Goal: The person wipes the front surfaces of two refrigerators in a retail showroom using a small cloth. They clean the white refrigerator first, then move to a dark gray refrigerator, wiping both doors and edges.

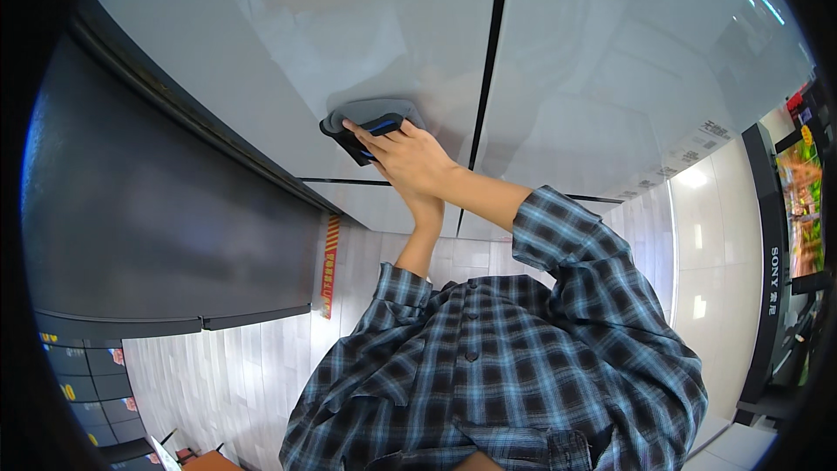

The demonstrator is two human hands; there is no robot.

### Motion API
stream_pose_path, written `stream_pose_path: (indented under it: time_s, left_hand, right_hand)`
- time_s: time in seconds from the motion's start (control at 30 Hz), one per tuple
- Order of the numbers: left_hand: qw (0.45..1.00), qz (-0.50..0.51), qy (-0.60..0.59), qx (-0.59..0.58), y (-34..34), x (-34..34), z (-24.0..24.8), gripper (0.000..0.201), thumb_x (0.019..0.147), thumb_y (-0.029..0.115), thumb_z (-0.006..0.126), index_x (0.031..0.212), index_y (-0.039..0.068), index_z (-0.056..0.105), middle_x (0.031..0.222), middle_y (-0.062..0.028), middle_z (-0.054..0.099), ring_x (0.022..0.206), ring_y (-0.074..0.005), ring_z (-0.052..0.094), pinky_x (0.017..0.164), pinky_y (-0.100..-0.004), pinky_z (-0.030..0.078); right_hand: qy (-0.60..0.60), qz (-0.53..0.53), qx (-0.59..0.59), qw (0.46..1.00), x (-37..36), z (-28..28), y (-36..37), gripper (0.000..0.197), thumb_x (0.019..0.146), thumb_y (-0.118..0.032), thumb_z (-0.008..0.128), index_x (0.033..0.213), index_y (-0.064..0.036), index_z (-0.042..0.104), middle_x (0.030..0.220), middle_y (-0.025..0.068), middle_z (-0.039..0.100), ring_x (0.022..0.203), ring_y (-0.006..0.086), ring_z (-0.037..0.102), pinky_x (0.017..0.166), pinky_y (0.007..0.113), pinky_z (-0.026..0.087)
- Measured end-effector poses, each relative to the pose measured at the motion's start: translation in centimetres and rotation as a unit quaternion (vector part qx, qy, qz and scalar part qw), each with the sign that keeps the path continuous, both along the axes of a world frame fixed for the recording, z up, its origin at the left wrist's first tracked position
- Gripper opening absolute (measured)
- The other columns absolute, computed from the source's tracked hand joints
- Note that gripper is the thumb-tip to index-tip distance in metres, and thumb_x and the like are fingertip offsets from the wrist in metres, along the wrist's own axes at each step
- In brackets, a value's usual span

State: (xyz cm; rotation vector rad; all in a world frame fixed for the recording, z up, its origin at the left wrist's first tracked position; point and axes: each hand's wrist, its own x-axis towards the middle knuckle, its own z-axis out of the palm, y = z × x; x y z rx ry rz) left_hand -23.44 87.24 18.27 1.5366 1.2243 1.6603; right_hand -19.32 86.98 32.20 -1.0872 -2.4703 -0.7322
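A grey cloth (375, 108) with a black and blue folded part lies against a glossy light-grey fridge door (418, 17), left of the dark gap between the doors. My right hand (411, 157) grips the cloth, its fingers spread over the black part and pressing it to the door. My left hand (424, 206) comes up underneath, close against the right hand. Its fingers are mostly hidden behind the right hand, so its hold on the cloth cannot be made out.
A dark grey appliance (174, 201) stands close on the left, a red and yellow floor strip (330, 270) beside it. The second fridge door (602, 61) bears printed labels low down. A lit screen (800, 201) stands at the far right. Pale plank flooring (227, 384) lies below.
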Motion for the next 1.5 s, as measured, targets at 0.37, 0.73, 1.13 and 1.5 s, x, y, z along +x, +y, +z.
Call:
stream_pose_path:
  time_s: [0.37,0.73,1.13,1.5]
  left_hand:
    - [0.996,-0.038,-0.081,0.024,-1.4,-0.2,3.3,0.089,0.086,0.020,0.061,0.144,-0.001,-0.005,0.147,-0.0213,0.012,0.135,-0.0319,0.020,0.110,-0.0379,0.017]
    - [0.998,-0.042,0.028,0.042,-1.9,-0.6,4.2,0.080,0.088,0.028,0.056,0.143,-0.004,0.007,0.148,-0.0303,-0.007,0.138,-0.0442,-0.003,0.111,-0.0486,0.005]
    - [0.988,-0.105,0.110,0.000,-1.6,-0.1,2.9,0.089,0.082,0.024,0.065,0.143,-0.004,0.006,0.145,-0.0346,-0.012,0.136,-0.0489,-0.006,0.110,-0.0539,0.007]
    - [0.957,-0.232,0.173,-0.009,-1.6,-0.3,1.7,0.085,0.078,0.018,0.067,0.140,-0.006,0.014,0.144,-0.0372,-0.009,0.136,-0.0506,-0.002,0.109,-0.0524,0.014]
  right_hand:
    - [0.034,0.002,0.001,0.999,0.1,0.6,0.5,0.047,0.089,-0.029,0.051,0.130,-0.0065,0.050,0.150,-0.0026,0.024,0.122,0.0127,0.041,0.100,0.033,0.034]
    - [0.023,-0.001,0.040,0.999,0.6,0.2,0.9,0.046,0.086,-0.028,0.054,0.128,-0.0078,0.053,0.149,-0.0031,0.028,0.116,0.0119,0.046,0.097,0.032,0.038]
    - [0.008,-0.027,-0.001,1.000,2.9,-0.4,1.4,0.042,0.085,-0.023,0.055,0.123,-0.0078,0.057,0.148,-0.0013,0.031,0.116,0.0124,0.047,0.098,0.034,0.036]
    - [-0.014,-0.038,0.032,0.999,6.3,-1.6,2.1,0.046,0.069,-0.017,0.068,0.114,-0.0097,0.063,0.144,-0.0047,0.038,0.110,0.0093,0.050,0.080,0.026,0.045]
